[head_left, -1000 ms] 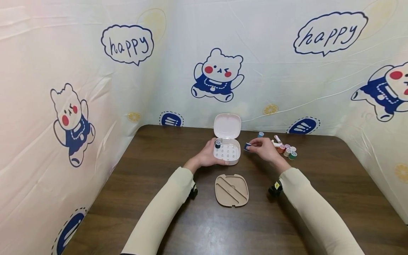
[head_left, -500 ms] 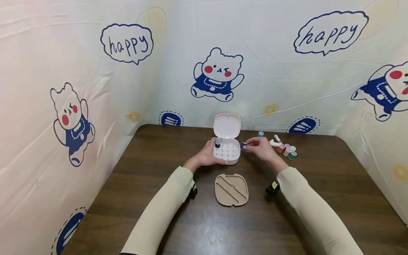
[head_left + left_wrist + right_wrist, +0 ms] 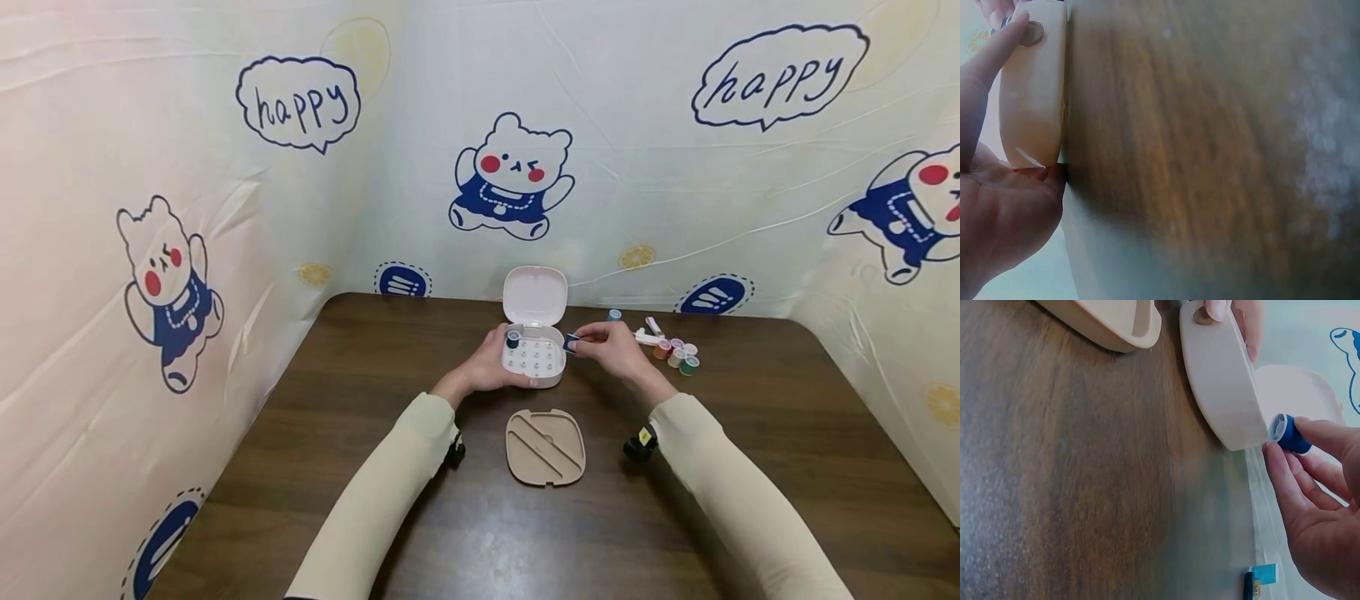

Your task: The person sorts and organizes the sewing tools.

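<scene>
A white sewing box stands with its lid raised, its floor set with rows of small pegs. In its back left corner sits one dark green thread spool. My left hand grips the box around its left side, the thumb lying along the front by a round button. Between thumb and fingers my right hand pinches a dark blue thread spool, tilted, close by the box's right edge. Whether spool and rim touch I cannot tell.
A beige tray with two diagonal ridges lies in front of the box. Right of the right hand are several thread spools and a white clip-like piece. One light blue spool stands behind that hand. A printed cloth hangs behind the table.
My right hand has brought the blue spool a little leftward, up to the box's right edge, and has barely moved in the last half second. The left hand keeps its grip on the box.
</scene>
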Motion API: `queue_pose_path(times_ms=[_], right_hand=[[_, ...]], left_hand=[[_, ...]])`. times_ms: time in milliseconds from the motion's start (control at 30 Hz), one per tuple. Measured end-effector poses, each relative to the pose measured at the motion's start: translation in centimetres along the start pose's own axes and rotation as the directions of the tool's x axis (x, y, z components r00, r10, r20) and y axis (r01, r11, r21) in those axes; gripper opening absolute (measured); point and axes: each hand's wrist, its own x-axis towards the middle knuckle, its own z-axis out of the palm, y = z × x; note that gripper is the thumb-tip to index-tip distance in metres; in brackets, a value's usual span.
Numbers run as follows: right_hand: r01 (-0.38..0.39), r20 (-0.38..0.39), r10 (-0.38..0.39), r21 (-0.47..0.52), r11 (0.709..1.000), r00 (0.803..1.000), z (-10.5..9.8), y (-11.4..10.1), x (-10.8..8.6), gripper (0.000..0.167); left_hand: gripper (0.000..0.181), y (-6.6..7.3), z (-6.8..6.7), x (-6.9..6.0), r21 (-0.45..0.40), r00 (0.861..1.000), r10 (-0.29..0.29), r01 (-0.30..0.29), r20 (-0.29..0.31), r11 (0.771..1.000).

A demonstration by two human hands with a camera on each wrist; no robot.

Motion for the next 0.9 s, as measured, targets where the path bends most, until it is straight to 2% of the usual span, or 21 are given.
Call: queue_pose_path(times_ms=[300,500,633,900], right_hand=[[0.006,-0.017,-0.006,-0.038,0.999,1.000,0.5,-0.3,0.4,0.028],[0.009,-0.028,-0.010,-0.025,1.000,1.000,0.7,-0.6,0.6,0.028],[0.022,-0.034,-0.023,-0.044,0.999,0.999,0.9,-0.7,1.0,0.029],[0.108,-0.038,-0.115,-0.139,0.984,0.993,1.7,-0.5,2.0,0.025]], left_hand=[[0.122,0.0,0.0,0.0,-0.022,1.000,0.009,-0.009,-0.010,1.000],[0.124,0.1,0.1,0.0,-0.007,1.000,-0.003,0.003,0.004,1.000],[0.124,0.1,-0.1,-0.1,-0.030,1.000,0.023,-0.023,-0.011,0.999],[0.120,0.0,0.0,-0.1,-0.031,0.999,0.035,-0.035,-0.003,0.999]])
